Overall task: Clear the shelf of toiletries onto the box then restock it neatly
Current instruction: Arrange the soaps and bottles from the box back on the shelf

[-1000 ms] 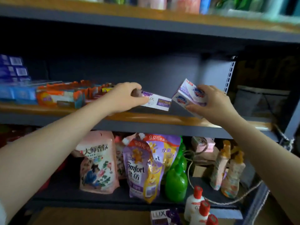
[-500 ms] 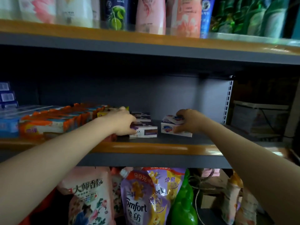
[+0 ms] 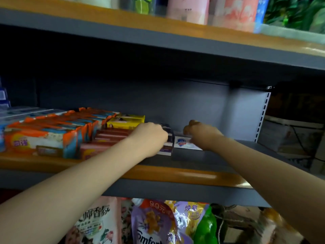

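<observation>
On the middle shelf, my left hand grips a white and purple soap box that stands on the shelf board. My right hand holds a white soap box with a blue shield logo right beside it, fingers curled over its top. Both boxes rest on the shelf and almost touch each other. Left of them lie a yellow box, brown-red soap boxes and orange-blue packs in rows.
The upper shelf carries bottles above my hands. Below hang refill pouches and a green bottle. Right of my right hand the grey shelf board is bare up to the perforated upright.
Both hands carried their soap boxes from in front of the shelf onto the board, then slid them deeper and closer together. The camera moved nearer and tilted up.
</observation>
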Demonstrator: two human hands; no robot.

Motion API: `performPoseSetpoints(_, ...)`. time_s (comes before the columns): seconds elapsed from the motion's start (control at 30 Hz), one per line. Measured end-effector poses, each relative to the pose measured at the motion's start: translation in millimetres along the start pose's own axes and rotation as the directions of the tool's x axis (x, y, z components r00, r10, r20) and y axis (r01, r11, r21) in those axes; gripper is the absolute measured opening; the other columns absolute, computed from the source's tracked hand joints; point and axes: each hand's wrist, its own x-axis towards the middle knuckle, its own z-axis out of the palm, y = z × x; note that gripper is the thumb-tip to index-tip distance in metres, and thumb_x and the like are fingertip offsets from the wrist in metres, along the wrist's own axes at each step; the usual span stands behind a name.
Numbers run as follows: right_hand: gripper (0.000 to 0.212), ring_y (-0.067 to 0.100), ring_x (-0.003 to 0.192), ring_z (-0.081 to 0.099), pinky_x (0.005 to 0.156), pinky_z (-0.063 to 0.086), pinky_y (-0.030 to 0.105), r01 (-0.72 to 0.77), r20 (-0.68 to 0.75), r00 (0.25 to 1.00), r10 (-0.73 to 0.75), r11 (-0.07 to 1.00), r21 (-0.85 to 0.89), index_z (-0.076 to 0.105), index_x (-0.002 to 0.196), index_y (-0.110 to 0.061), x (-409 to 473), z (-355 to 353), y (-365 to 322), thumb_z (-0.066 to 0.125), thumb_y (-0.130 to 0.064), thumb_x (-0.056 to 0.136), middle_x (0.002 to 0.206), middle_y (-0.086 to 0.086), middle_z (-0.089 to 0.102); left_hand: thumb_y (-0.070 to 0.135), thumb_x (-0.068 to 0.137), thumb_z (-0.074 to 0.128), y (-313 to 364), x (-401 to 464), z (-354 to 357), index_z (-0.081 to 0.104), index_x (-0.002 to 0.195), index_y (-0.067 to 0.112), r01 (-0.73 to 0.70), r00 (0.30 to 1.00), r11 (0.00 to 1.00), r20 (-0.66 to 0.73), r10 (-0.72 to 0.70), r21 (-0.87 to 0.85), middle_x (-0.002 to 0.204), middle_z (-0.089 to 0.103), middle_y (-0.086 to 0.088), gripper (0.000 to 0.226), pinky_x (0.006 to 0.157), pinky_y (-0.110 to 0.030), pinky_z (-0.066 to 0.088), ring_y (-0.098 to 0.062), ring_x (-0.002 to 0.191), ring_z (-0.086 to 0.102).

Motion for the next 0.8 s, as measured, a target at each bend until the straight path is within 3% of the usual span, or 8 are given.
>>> performPoseSetpoints(0.13,0.031,0.03,0.111,0.052,0.089,0.042,0.034,0.082,0.067,0.994,-0.087,0.993,0.084,0.052,0.126,-0.014,-13.0,-2.1,7.8,0.045,-0.021,0.096,0.124,0.013,0.056,0.021,0.094,0.045,0.2,3.6,2.3,0.062,0.115,0.022,0.006,1.0,1.0,0.011,-0.006,-0.009,0.109,0.063,-0.008,0.027,0.063,-0.032,0.04,-0.029,0.099,0.059)
performPoseSetpoints(0.27,0.045,0.028,0.121,0.046,0.098,0.036,0.031,0.103,0.189,0.973,-0.133,0.982,0.159,0.033,0.139,-0.012,-12.9,9.9,7.1,0.044,-0.023,0.097,0.14,0.013,0.044,0.021,0.096,0.041,0.5,1.5,4.1,0.057,0.122,0.021,-0.002,0.999,0.998,0.038,0.005,-0.063,0.112,0.062,-0.007,0.031,0.064,-0.03,0.04,-0.026,0.1,0.057)
performPoseSetpoints(0.37,0.058,0.027,0.127,0.042,0.104,0.034,0.033,0.039,0.259,0.962,-0.086,0.982,0.182,0.018,0.146,-0.014,2.9,15.4,5.4,0.045,-0.029,0.097,0.148,0.01,0.036,0.018,0.096,0.039,-1.3,-1.2,5.3,0.053,0.126,0.022,0.009,0.998,0.991,0.062,-0.001,-0.13,0.115,0.061,-0.006,0.033,0.069,-0.031,0.044,-0.025,0.1,0.056)
performPoseSetpoints(0.5,0.047,0.025,0.111,0.051,0.097,0.042,0.037,0.011,0.267,0.962,-0.06,0.983,0.183,0.029,0.14,-0.023,24.5,29.6,7.3,0.043,-0.03,0.096,0.141,0.008,0.044,0.019,0.096,0.04,-4.0,-3.8,4.1,0.052,0.126,0.023,0.018,0.997,0.982,0.079,-0.003,-0.186,0.118,0.06,-0.006,0.033,0.073,-0.032,0.048,-0.025,0.102,0.055)
performPoseSetpoints(0.57,0.056,0.027,0.118,0.05,0.1,0.042,0.042,0.015,0.257,0.964,-0.071,0.977,0.213,0.022,0.143,-0.034,26.3,31.1,7.6,0.046,-0.024,0.094,0.146,0.004,0.04,0.024,0.096,0.041,-5.0,-5.5,4.5,0.05,0.13,0.025,0.03,0.992,0.968,0.123,0.001,-0.248,0.123,0.058,-0.005,0.035,0.081,-0.033,0.051,-0.024,0.106,0.054)
performPoseSetpoints(0.63,0.061,0.029,0.129,0.041,0.107,0.036,0.043,0.017,0.242,0.967,-0.076,0.972,0.236,0.015,0.147,-0.031,20.3,21.6,5.6,0.045,-0.021,0.095,0.15,0.003,0.034,0.029,0.096,0.041,-6.5,-7.0,2.9,0.048,0.132,0.026,0.037,0.986,0.956,0.165,0.012,-0.29,0.126,0.056,-0.004,0.036,0.087,-0.036,0.05,-0.024,0.11,0.053)
performPoseSetpoints(0.73,0.048,0.026,0.131,0.039,0.109,0.029,0.034,0.011,0.161,0.985,-0.068,0.943,0.331,0.03,0.145,-0.021,0.1,-5.1,2.2,0.041,-0.025,0.099,0.149,0.005,0.036,0.034,0.095,0.042,-10.7,-8.4,-3.9,0.049,0.131,0.027,0.06,0.976,0.925,0.216,0.024,-0.374,0.128,0.055,-0.002,0.037,0.089,-0.035,0.048,-0.022,0.11,0.053)
performPoseSetpoints(0.8,0.037,0.023,0.125,0.045,0.101,0.031,0.026,0.06,0.051,0.995,-0.084,0.931,0.36,0.047,0.135,-0.016,-22.8,-24.1,-1.2,0.04,-0.022,0.099,0.141,0.004,0.047,0.035,0.093,0.047,-9.2,-10.0,-9.6,0.056,0.125,0.026,0.084,0.985,0.896,0.172,-0.009,-0.435,0.122,0.058,-0.002,0.034,0.082,-0.034,0.05,-0.02,0.101,0.056)
